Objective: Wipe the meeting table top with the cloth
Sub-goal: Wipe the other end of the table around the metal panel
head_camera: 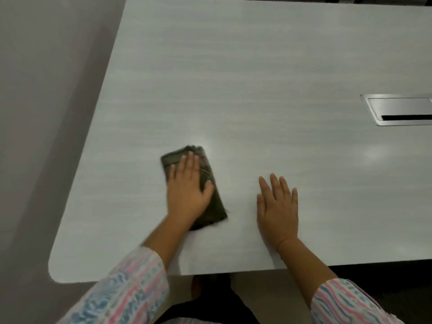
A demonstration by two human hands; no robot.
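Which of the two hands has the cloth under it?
The left hand: it presses flat on the dark folded cloth. The right hand lies flat on the bare table top beside it, touching no cloth.

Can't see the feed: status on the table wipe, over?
Left hand flat, pressing cloth on table. Right hand flat on bare top beside it. Metal cable hatch far right, not in the way.

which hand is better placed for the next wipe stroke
Left. The left hand presses flat on the dark folded cloth; the right hand rests bare on the pale grey table top.
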